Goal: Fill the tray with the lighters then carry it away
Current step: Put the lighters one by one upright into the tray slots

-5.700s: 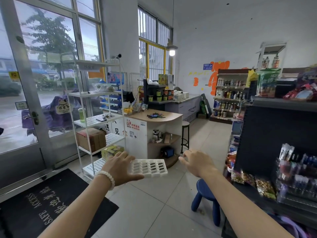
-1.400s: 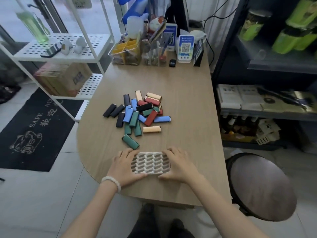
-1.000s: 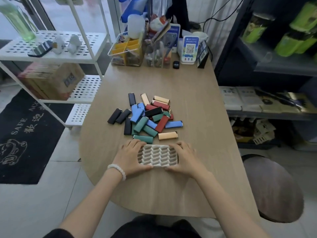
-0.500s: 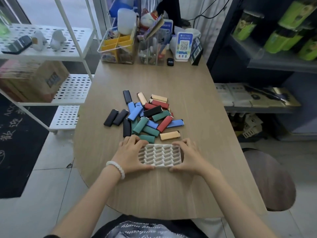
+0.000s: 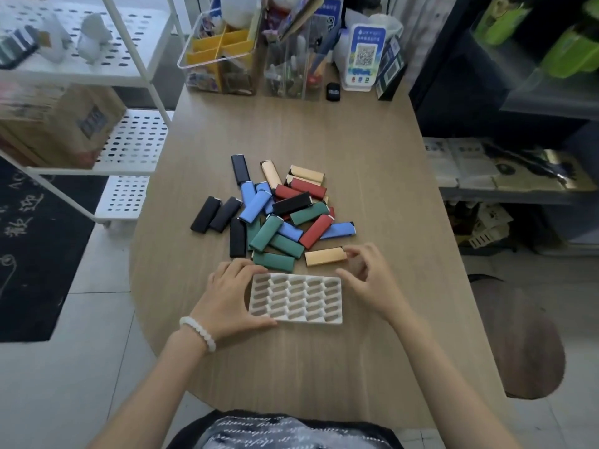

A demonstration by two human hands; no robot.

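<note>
A white tray (image 5: 337, 298) with rows of empty slots lies flat on the wooden table (image 5: 372, 150), near its front edge. My left hand (image 5: 228, 296) grips the tray's left end, thumb at the near corner. Just beyond the tray lies a loose pile of lighters (image 5: 275, 210) in black, blue, green, red and tan. My right hand (image 5: 369, 280) is off the tray, fingers spread, with the fingertips touching the right end of the nearest tan lighter (image 5: 325, 256). It holds nothing.
Clear organiser boxes (image 5: 223, 56) and a QR-code stand (image 5: 364, 58) crowd the table's far end. A white perforated shelf rack (image 5: 129, 144) with a cardboard box (image 5: 58, 124) stands to the left. A dark shelving unit (image 5: 518, 102) and a round stool (image 5: 522, 338) are on the right.
My right hand has let go of the tray's right end and moved forward to the tan lighter. My left hand keeps its grip on the tray, which rests where it was set down.
</note>
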